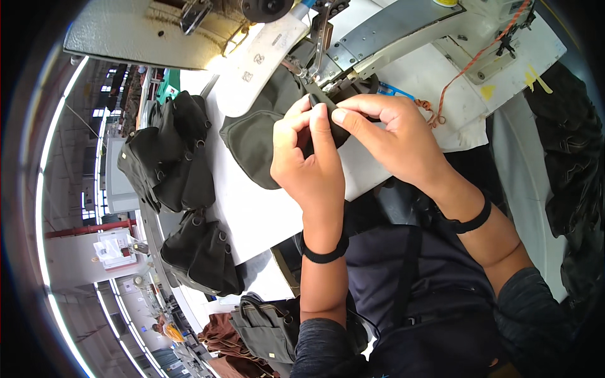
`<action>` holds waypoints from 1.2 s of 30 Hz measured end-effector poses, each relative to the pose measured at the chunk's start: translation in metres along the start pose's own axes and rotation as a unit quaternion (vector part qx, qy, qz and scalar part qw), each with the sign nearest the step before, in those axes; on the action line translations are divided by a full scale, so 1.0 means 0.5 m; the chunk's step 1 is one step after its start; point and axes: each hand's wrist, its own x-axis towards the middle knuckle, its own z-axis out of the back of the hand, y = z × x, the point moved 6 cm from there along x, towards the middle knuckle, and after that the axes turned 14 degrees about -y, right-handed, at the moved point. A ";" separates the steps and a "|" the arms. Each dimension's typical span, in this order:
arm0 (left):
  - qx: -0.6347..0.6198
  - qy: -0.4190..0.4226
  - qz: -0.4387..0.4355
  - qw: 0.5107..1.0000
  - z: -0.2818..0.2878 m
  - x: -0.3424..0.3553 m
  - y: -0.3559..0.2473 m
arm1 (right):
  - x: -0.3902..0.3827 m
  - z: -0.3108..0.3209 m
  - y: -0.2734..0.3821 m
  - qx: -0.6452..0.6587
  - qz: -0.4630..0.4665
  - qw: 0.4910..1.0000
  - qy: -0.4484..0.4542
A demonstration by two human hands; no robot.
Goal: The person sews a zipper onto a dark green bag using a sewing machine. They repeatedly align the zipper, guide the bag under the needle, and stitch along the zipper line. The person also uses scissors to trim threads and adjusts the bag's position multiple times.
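A dark olive fabric bag piece [251,148] lies on the white tabletop, its upper part running up beside the metal bed [384,39] of a sewing machine. My left hand [309,157] is closed, thumb and fingers pinching the edge of this bag piece just in front of the machine's needle area. Close beside it, my right hand [400,137] pinches the same edge between thumb and forefinger. The fingertips of both hands nearly meet. A small dark tip pokes up between them, too small to name. The needle itself cannot be made out.
The machine's head [151,34] overhangs at upper left, with a long white rounded part [265,66] slanting down from it. Olive bags [167,154] sit along the left; another olive bag [268,331] is below. An orange cord [463,70] hangs near a blue object [396,91].
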 end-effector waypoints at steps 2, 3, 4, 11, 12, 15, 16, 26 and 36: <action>0.008 0.017 0.018 1.000 0.003 0.008 -0.010 | 0.003 -0.003 -0.001 0.007 -0.009 1.000 -0.002; 0.014 0.017 0.022 1.000 0.002 0.010 -0.011 | 0.006 -0.004 -0.002 0.009 -0.014 1.000 -0.003; 0.019 0.017 0.025 0.999 0.000 0.013 -0.011 | 0.008 -0.003 -0.002 0.010 -0.019 1.000 -0.005; 0.015 0.014 0.042 0.999 -0.004 0.027 0.003 | 0.024 -0.018 -0.010 0.030 -0.014 0.999 -0.020; 0.011 0.014 0.037 0.999 -0.006 0.027 0.005 | 0.025 -0.017 -0.010 0.024 -0.014 0.999 -0.019; 0.004 0.009 0.013 1.000 -0.007 0.028 0.009 | 0.028 -0.020 -0.012 0.031 -0.024 0.999 -0.016; 0.000 0.003 -0.002 1.000 -0.009 0.030 0.012 | 0.030 -0.022 -0.012 0.032 -0.025 0.999 -0.015; -0.001 0.013 -0.029 0.999 -0.021 0.070 0.033 | 0.085 -0.021 -0.001 -0.110 -0.062 0.991 0.046; 0.139 0.013 -0.198 0.970 -0.001 0.048 -0.021 | 0.042 0.017 -0.067 -0.086 0.054 0.990 0.093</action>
